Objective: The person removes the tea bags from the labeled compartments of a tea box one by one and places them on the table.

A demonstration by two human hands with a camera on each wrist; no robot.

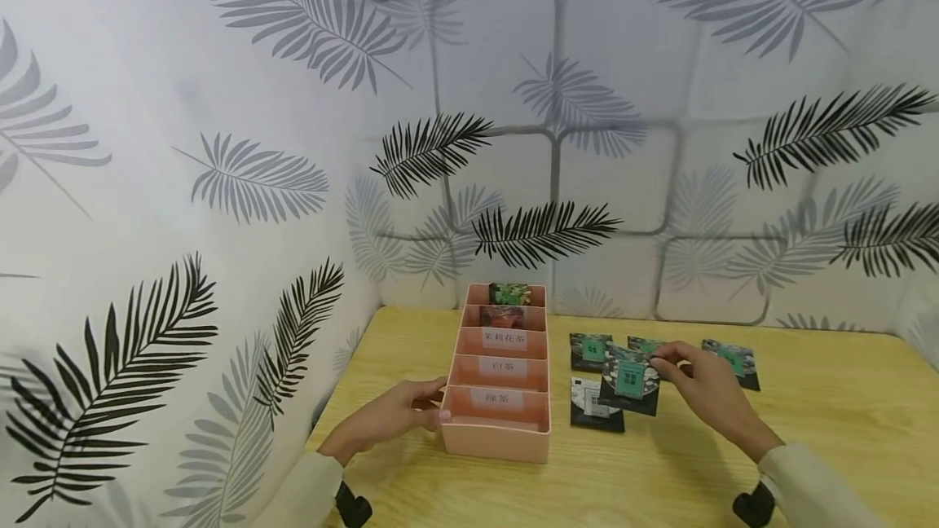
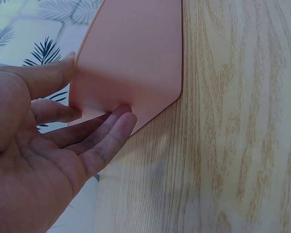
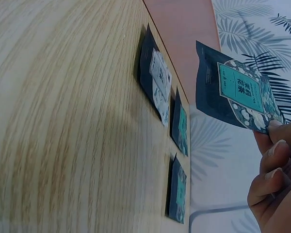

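Note:
A long pink divided storage box (image 1: 495, 442) stands on the table, with paper labels in Chinese writing on its nearer dividers. My left hand (image 1: 392, 418) holds its front left corner, thumb and index finger at the edge and other fingers against the outer wall (image 2: 131, 53). My right hand (image 1: 697, 385) pinches the corner of a dark tea bag packet (image 3: 233, 87) with a green label, raised above the table right of the box. A black-and-white tea packet (image 1: 596, 407) lies just below it. Inside the two farthest compartments sit a green-patterned packet (image 1: 509, 293) and a reddish packet (image 1: 502, 317).
Farther back on the wooden table (image 1: 822, 430) lie more green-labelled packets: one near the box (image 1: 590, 350), one partly hidden behind the raised packet (image 1: 645, 342), and one to the right (image 1: 741, 361). A leaf-patterned wall (image 1: 623, 186) borders the table behind and at left.

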